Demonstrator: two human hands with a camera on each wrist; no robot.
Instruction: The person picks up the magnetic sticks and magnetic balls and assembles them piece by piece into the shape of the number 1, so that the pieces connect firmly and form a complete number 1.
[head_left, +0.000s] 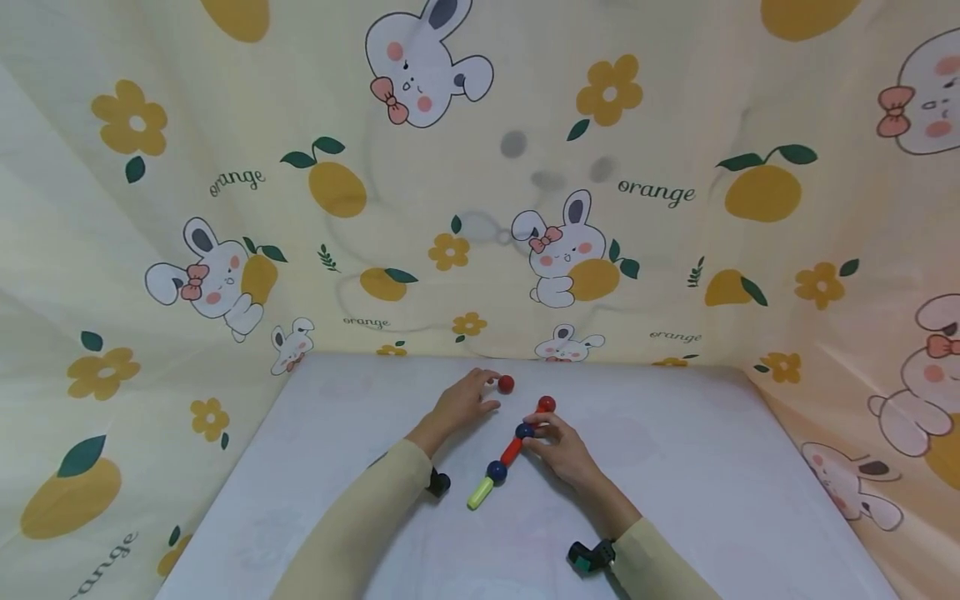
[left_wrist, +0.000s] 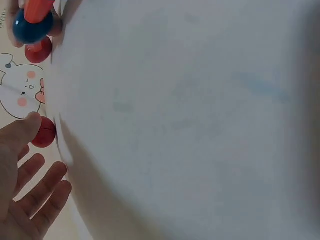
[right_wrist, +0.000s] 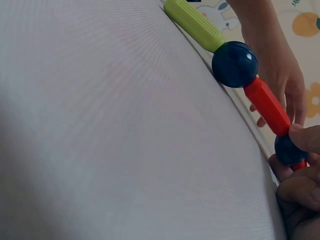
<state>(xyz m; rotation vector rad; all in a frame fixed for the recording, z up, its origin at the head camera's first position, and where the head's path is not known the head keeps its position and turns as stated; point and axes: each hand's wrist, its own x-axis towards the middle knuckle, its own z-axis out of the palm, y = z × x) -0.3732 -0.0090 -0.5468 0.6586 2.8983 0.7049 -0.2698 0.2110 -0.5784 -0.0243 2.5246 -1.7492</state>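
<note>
A chain of toy magnetic balls and rods lies slantwise in the head view. Its parts are a lime-green rod [head_left: 481, 493], a blue ball [head_left: 497, 472], a red rod [head_left: 512, 452], a second blue ball [head_left: 524, 431], another red rod partly hidden by fingers, and a red ball [head_left: 547, 404] at the far end. My right hand [head_left: 564, 452] pinches the second blue ball, as the right wrist view shows [right_wrist: 290, 150]. A loose red ball [head_left: 506, 384] is at the fingertips of my left hand [head_left: 462, 403], whose other fingers are spread.
The white tabletop [head_left: 675, 467] lies under both hands. A cloth printed with rabbits and oranges [head_left: 480, 167] rises behind the table and along its sides. Dark wrist-worn cameras [head_left: 590, 557] sit at both wrists.
</note>
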